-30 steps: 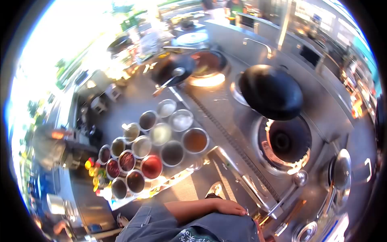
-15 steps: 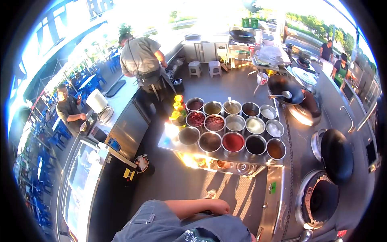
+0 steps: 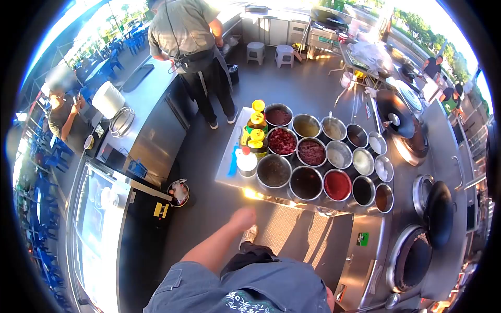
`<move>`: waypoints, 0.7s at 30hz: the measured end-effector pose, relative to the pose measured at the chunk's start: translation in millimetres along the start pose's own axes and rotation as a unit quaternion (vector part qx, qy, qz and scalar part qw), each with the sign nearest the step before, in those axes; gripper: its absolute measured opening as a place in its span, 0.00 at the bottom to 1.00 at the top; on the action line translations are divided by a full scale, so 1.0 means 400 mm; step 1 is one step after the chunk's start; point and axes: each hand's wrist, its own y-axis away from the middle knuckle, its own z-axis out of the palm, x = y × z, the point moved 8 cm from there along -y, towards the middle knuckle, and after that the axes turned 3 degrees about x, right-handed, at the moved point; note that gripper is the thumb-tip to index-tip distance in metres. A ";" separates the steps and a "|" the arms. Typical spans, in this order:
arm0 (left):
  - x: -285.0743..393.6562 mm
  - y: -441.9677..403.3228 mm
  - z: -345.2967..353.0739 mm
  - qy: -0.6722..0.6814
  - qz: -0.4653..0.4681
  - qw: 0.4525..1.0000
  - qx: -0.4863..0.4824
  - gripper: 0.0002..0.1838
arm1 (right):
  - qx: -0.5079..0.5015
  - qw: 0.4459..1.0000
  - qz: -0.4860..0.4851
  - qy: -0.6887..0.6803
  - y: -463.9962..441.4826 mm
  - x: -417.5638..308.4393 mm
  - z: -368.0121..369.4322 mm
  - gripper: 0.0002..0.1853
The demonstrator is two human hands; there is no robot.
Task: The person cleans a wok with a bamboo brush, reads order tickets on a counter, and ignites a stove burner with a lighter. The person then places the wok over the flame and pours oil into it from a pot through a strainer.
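My left hand (image 3: 243, 218) hangs over the floor in front of the seasoning counter (image 3: 229, 180), apart from it. It is blurred, so its fingers cannot be made out. Nearest to it on the counter are a white bottle with a red cap (image 3: 247, 163) and a steel pot of dark brown content (image 3: 274, 171). Beside these stand several yellow-capped bottles (image 3: 257, 143). Rows of steel pots hold a red sauce (image 3: 337, 185), a black liquid (image 3: 363, 190), dark red pieces (image 3: 282, 141) and white contents (image 3: 363, 161). Only a sliver of my right arm (image 3: 330, 299) shows; its hand is out of view.
Woks (image 3: 441, 215) and a burner (image 3: 412, 259) line the right side. A co-worker (image 3: 188, 41) stands at the left counter (image 3: 151, 120); another person (image 3: 68, 112) is beyond it. A bin (image 3: 179, 193) and a glass display case (image 3: 96, 224) are at left. Two stools (image 3: 255, 52) stand behind.
My left hand has swung from close to my body out toward the counter. My view has moved nearer to the pots and tipped down. The person at far left has raised a hand.
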 end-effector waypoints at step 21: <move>-0.384 -0.399 -0.228 0.532 -0.237 0.812 0.042 0.16 | 0.011 0.996 -0.001 0.085 -0.085 -0.234 0.359 0.22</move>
